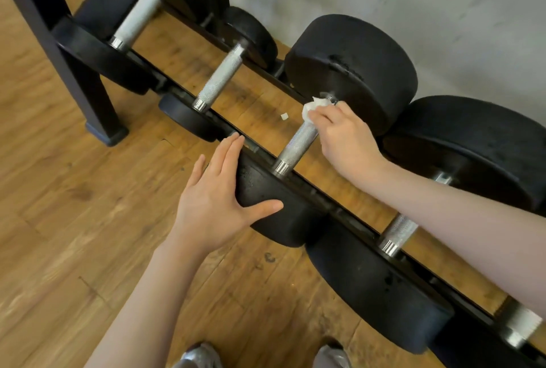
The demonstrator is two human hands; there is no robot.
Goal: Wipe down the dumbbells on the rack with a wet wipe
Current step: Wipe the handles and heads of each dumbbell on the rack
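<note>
Nearest, the left hand [215, 199] is lying flat, fingers straight, steadying the near head of the middle dumbbell [274, 211] on the rack [325, 193]. Beyond it, the right hand [342, 137] is pinching a crumpled wet wipe [313, 106] against the far end of that dumbbell's handle [298, 146], beside the rear head. Judging by this, the wiping is partway through: nothing is showing which dumbbells are already clean. Five dumbbells are showing on this tier, one wipe, and one small white scrap [284, 116] is lying on the wooden floor [74, 190] under the rack.
</note>
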